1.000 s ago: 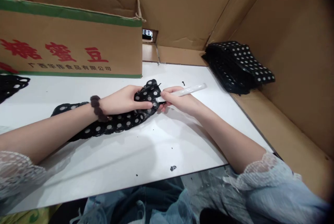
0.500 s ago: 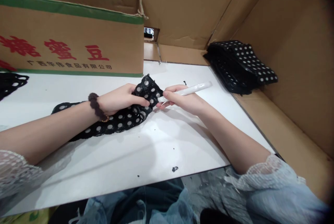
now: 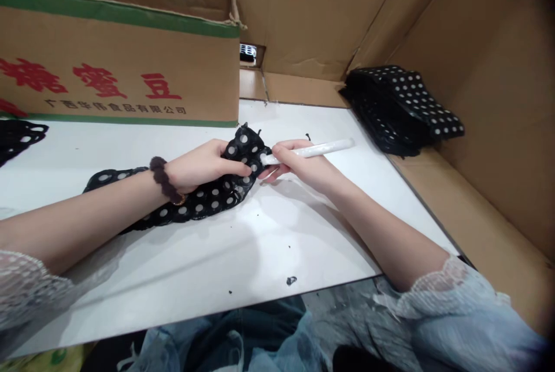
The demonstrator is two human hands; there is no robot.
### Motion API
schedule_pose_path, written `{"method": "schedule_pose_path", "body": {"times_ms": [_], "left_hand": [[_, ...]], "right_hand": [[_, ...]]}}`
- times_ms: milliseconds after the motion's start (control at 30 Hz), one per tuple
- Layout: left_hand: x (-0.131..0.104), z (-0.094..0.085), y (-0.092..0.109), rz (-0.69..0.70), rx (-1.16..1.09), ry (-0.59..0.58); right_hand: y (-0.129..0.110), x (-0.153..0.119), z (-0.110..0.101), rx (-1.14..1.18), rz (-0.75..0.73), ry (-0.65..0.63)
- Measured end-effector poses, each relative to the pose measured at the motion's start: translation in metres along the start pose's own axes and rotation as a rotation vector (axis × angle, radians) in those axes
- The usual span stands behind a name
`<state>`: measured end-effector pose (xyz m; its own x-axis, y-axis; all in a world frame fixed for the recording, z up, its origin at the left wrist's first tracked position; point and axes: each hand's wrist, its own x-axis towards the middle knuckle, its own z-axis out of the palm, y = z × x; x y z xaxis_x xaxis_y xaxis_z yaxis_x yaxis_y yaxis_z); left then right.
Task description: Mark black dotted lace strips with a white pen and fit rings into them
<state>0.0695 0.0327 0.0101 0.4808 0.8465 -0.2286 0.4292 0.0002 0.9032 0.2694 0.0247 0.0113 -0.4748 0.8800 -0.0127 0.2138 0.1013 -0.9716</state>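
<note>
Cardboard panels: stand behind the work area and along its right side.
White table: carries the work.
Printed carton: upright, open at the top, far left; green bands, red characters.
Dotted black strip: on the white table in front of the printed carton, partly covered by the left forearm; right end lifted.
Folded dotted bundle: far right corner, beside the cardboard panels, well apart from the strip.
Left hand: thumb on top, pinching the strip's lifted end; other fingers mostly hidden.
Right hand: thumb and forefinger pinching a white pen-shaped tool; lower fingers curled near the strip's edge.
Tool tip: at the strip's lifted end; exact contact cannot be told.
Wristband: dark, bumpy, left wrist.
Dark scrap: near the table's front edge.
</note>
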Motion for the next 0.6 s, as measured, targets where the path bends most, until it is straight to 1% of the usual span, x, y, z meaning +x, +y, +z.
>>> {"method": "schedule_pose_path", "body": {"times_ms": [100, 300, 433, 600], "left_hand": [[-0.0002, -0.0001, 0.0008, 0.002, 0.039, 0.000], [0.0000, -0.0014, 0.0039, 0.012, 0.127, -0.019], [-0.0008, -0.0016, 0.0055, 0.052, 0.160, -0.035], [-0.0022, -0.0022, 0.0051, 0.024, 0.175, -0.078]], "right_hand": [[-0.0020, -0.0015, -0.0007, -0.086, -0.044, -0.002], [-0.0022, -0.0026, 0.0014, -0.126, -0.082, -0.027], [-0.0021, -0.0026, 0.0027, -0.152, -0.071, -0.001], [-0.0016, -0.0033, 0.0032, -0.152, -0.021, -0.020]]}}
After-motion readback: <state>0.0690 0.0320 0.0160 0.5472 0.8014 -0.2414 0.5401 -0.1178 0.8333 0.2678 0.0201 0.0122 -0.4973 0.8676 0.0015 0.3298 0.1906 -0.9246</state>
